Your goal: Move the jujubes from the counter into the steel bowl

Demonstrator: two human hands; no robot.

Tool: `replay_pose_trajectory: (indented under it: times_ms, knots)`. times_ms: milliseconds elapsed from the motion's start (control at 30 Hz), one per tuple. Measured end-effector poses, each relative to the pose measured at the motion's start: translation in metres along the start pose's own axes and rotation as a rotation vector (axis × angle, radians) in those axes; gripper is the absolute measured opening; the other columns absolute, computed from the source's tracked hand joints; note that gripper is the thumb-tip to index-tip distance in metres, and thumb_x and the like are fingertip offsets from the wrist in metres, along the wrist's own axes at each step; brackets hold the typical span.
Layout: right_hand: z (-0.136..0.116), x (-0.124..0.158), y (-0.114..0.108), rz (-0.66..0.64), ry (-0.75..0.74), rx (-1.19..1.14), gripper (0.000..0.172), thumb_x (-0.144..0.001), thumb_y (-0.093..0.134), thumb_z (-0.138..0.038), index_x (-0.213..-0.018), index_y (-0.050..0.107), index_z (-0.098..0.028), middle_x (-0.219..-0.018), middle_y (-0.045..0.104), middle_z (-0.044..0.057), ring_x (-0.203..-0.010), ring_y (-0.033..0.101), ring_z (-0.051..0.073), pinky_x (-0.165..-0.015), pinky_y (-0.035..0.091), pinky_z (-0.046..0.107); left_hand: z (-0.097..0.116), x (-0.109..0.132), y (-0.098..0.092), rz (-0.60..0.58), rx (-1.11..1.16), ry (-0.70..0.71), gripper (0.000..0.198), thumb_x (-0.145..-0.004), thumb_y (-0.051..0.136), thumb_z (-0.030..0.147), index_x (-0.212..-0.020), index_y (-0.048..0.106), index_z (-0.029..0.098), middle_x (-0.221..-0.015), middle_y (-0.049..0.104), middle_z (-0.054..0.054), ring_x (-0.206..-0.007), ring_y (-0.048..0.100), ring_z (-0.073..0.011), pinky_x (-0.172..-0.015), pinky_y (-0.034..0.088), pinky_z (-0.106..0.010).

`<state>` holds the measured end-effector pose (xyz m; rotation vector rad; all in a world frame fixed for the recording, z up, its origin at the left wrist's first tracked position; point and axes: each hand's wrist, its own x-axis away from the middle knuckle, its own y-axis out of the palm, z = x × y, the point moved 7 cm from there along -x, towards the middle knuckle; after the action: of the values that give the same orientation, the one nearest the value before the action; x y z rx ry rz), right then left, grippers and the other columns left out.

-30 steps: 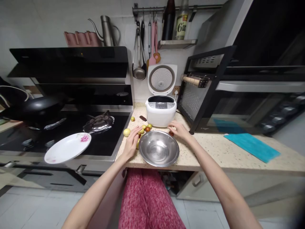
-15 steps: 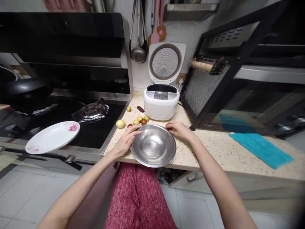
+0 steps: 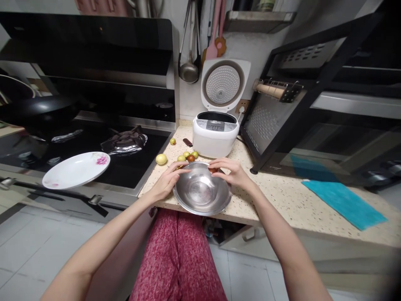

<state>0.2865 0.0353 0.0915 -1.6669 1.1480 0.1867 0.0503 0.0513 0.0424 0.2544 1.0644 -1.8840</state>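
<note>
A shiny metal bowl (image 3: 203,196) stands at the counter's front edge. Over its far right rim, my right hand (image 3: 233,173) pinches a red-brown jujube (image 3: 213,169) between thumb and fingers. At the upper left rim is my left hand (image 3: 166,182), fingers bent together; a small yellowish-brown patch shows between them, too covered to name. Just behind the bowl lie several green and red-brown jujubes (image 3: 191,158). A larger pale yellow fruit (image 3: 161,159) sits beyond my left hand, with one small green jujube (image 3: 172,141) further back.
An open white rice cooker (image 3: 215,140) stands behind the fruit, a dark brown flat object (image 3: 187,142) beside it. A white floral plate (image 3: 77,177) overhangs the stove front on the left. A turquoise cloth (image 3: 344,202) lies right, before a black oven rack (image 3: 272,125).
My right hand has moved from beside the bowl to over its rim, where a red-brown jujube now shows in its fingers. The red one near my left fingers is no longer visible.
</note>
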Motion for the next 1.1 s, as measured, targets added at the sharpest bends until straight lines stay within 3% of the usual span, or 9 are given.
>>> replay_pose_trajectory:
  times_ms: [200,400,600,733,867,967,1100]
  knots:
    - [-0.003,0.002,0.028,-0.313,0.058,-0.142,0.02,-0.093,0.074,-0.033,-0.11,0.079,-0.022,-0.11,0.078,0.01,-0.102,0.073,0.022,-0.094,0.058,0.038,-0.001,-0.001,0.002,-0.019,0.031,-0.006,0.058,-0.107,0.025,0.059,-0.13,0.07,0.031,-0.147,0.058,-0.007,-0.141,0.051,-0.0291,-0.126,0.036,-0.053]
    - [-0.005,0.003,0.034,-0.438,0.086,-0.111,0.015,-0.091,0.074,-0.02,-0.105,0.081,-0.021,-0.107,0.079,0.009,-0.095,0.073,0.02,-0.089,0.058,0.035,0.004,-0.003,0.003,-0.036,0.011,0.001,0.058,-0.107,0.024,0.058,-0.126,0.072,0.031,-0.146,0.059,-0.006,-0.141,0.051,-0.0291,-0.125,0.036,-0.056]
    - [-0.002,0.006,0.039,-0.514,0.132,-0.128,0.022,-0.092,0.069,-0.014,-0.108,0.081,-0.023,-0.106,0.079,0.007,-0.095,0.073,0.019,-0.091,0.057,0.033,0.005,-0.004,0.002,-0.034,-0.029,0.007,0.057,-0.108,0.024,0.054,-0.127,0.072,0.029,-0.145,0.061,-0.006,-0.141,0.051,-0.0285,-0.125,0.037,-0.054]
    - [-0.001,0.006,0.036,-0.481,0.188,-0.144,0.017,-0.093,0.071,-0.024,-0.107,0.081,-0.022,-0.104,0.08,0.007,-0.091,0.073,0.019,-0.088,0.057,0.032,0.005,-0.004,0.002,-0.037,-0.023,0.008,0.057,-0.108,0.025,0.054,-0.123,0.074,0.029,-0.143,0.062,-0.006,-0.139,0.053,-0.0277,-0.125,0.038,-0.053]
    - [0.001,0.001,0.022,-0.283,0.211,-0.101,0.018,-0.093,0.072,-0.035,-0.101,0.081,-0.022,-0.103,0.08,0.008,-0.092,0.074,0.022,-0.087,0.056,0.034,0.008,-0.004,0.003,-0.055,-0.016,-0.017,0.053,-0.108,0.027,0.052,-0.125,0.072,0.029,-0.142,0.062,-0.007,-0.139,0.053,-0.0272,-0.124,0.039,-0.052]
    - [0.005,-0.001,0.014,-0.162,0.21,-0.063,0.022,-0.095,0.069,-0.038,-0.092,0.081,-0.021,-0.094,0.08,0.008,-0.086,0.073,0.022,-0.082,0.055,0.034,0.006,-0.006,-0.006,0.046,-0.023,-0.024,0.048,-0.109,0.031,0.046,-0.128,0.07,0.026,-0.14,0.063,-0.009,-0.135,0.056,-0.0264,-0.121,0.042,-0.05]
    - [0.012,-0.001,0.013,-0.109,0.224,-0.029,0.028,-0.095,0.066,-0.041,-0.084,0.08,-0.02,-0.084,0.079,0.008,-0.075,0.07,0.021,-0.073,0.053,0.032,-0.005,-0.01,-0.032,0.249,-0.081,-0.052,0.039,-0.108,0.039,0.04,-0.127,0.068,0.023,-0.134,0.066,-0.01,-0.129,0.06,-0.0258,-0.116,0.046,-0.047]
